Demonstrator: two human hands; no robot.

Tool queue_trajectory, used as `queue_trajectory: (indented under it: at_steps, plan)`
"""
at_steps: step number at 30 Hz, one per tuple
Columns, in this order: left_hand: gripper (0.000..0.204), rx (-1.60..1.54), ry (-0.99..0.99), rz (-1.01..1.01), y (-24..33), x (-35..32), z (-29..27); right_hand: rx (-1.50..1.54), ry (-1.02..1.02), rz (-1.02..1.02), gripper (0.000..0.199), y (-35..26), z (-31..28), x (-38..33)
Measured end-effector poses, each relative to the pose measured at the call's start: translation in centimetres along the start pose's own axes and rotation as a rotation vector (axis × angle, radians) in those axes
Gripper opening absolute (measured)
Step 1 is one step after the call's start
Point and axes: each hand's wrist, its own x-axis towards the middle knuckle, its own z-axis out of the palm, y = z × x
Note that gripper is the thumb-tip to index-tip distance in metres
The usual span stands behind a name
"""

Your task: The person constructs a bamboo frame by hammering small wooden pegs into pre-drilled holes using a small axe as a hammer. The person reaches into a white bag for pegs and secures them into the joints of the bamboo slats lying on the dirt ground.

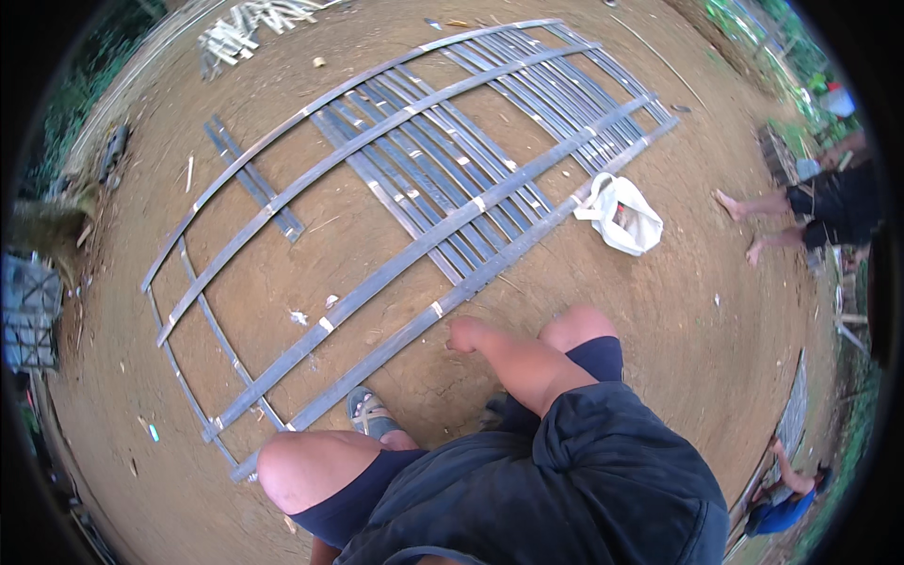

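On the ground in front of me lies a large lattice of dark flat slats, perhaps split bamboo, with long rails [395, 273] crossed by many narrow strips [443, 174]. My right hand [463, 334] is low beside the nearest long rail [377, 356], its fingers curled in; whether anything is in them is hidden. My left hand is out of view; only a bit of that arm [325, 553] shows at the lower edge. An open white bag [633, 226] with handles stands against the lattice's near right side, something reddish inside.
A loose pair of slats [254, 179] crosses the lattice's left part. Pale offcuts [247, 33] are heaped at the far left. A barefoot person [833, 202] is at the right; another in blue [786, 508] is at lower right. My sandalled foot [370, 411] is beside the near rail.
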Motion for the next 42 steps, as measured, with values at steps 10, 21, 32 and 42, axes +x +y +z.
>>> queue_trajectory:
  at_steps: [10, 21, 32, 42]
  plan:
    - [0.048, 0.213, -1.094, 0.792, 6.4, 7.4, -2.9, 0.365, 0.704, -0.166, 0.036, 7.4, -15.0, -11.3]
    - [0.042, 0.264, -1.344, 0.832, 4.3, 11.1, -1.4, 0.322, 0.353, 0.891, 0.067, 27.5, 9.7, -15.2]
    - [0.028, 1.252, -0.751, -0.037, 5.7, 3.4, -0.1, 0.652, 0.511, 1.089, 0.053, 20.7, 16.9, -15.0]
    - [0.029, 0.158, -0.184, -0.272, -1.9, -7.2, -6.6, 0.580, 0.352, 1.168, 0.052, 22.6, 10.3, -19.7]
